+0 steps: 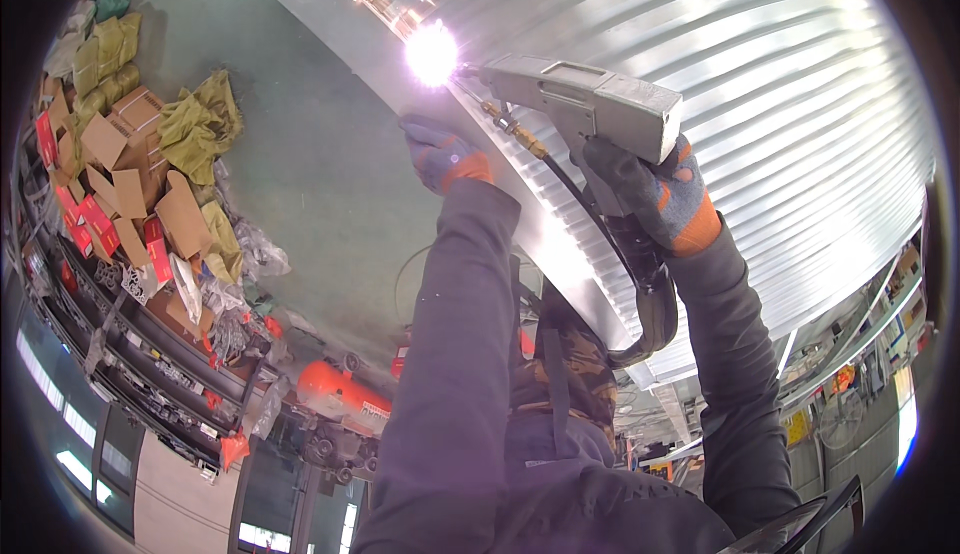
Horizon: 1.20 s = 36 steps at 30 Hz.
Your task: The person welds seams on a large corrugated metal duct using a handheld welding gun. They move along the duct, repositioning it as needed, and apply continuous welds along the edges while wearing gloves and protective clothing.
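Note:
A large ribbed metal panel [790, 144] fills the upper right, with a smooth flange [375, 74] along its left side. My right hand [660, 194], in a grey and orange work glove, is closed round the grip of a pale handheld welding gun [580, 94]. Its nozzle points left at the seam, where a blinding white-violet glow [432, 54] hides the tip and the metal beneath. Just below the glow, my gloved left hand [447, 156] is curled at the flange's outer edge. Its fingertips are partly hidden.
A black hose [640, 304] hangs from the gun past my right wrist. Left lie opened cardboard boxes [135, 169] and olive sacks [200, 119] on the green floor [310, 154]. A cluttered rack [170, 354] and an orange tank [340, 394] stand at lower left.

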Each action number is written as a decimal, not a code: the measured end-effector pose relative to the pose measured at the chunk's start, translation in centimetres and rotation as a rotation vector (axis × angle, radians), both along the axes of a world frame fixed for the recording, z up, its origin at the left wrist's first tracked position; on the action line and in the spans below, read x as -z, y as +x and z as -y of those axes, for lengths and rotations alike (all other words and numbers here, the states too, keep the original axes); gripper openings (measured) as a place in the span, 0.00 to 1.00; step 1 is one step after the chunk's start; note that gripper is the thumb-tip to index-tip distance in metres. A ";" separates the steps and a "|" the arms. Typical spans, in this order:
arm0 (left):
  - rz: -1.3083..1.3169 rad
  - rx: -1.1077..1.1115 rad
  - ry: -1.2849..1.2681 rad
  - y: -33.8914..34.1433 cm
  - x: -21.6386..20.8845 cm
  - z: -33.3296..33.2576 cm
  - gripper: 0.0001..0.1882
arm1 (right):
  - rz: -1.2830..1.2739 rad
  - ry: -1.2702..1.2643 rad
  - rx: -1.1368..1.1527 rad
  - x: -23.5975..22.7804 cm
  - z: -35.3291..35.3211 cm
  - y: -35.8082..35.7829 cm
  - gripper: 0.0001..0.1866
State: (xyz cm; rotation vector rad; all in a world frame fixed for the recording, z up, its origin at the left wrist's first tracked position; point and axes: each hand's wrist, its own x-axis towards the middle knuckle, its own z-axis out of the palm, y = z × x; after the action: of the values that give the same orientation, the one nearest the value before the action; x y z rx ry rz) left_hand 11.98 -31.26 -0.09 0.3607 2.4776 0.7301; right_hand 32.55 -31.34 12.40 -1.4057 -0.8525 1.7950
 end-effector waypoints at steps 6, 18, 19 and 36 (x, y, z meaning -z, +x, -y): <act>-0.191 0.119 0.003 -0.1 0.6 0.4 0.26 | 0.052 -0.179 -0.085 -0.7 0.2 0.7 0.17; -0.011 -0.015 0.043 -1.0 2.1 0.7 0.28 | -0.179 -0.151 0.054 -0.6 3.0 1.9 0.23; -0.023 -0.008 0.061 -1.2 2.4 1.0 0.28 | -0.169 -0.143 0.042 -0.6 3.0 1.8 0.23; -0.037 0.032 0.037 -0.5 1.6 0.8 0.30 | -0.065 -0.104 0.059 -0.5 3.2 0.9 0.24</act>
State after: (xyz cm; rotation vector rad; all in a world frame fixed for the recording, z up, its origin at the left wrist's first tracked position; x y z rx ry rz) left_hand 11.52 -32.01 -1.69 0.4306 2.4894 0.7634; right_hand 33.46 -34.50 12.86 -1.4145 -0.6856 1.8520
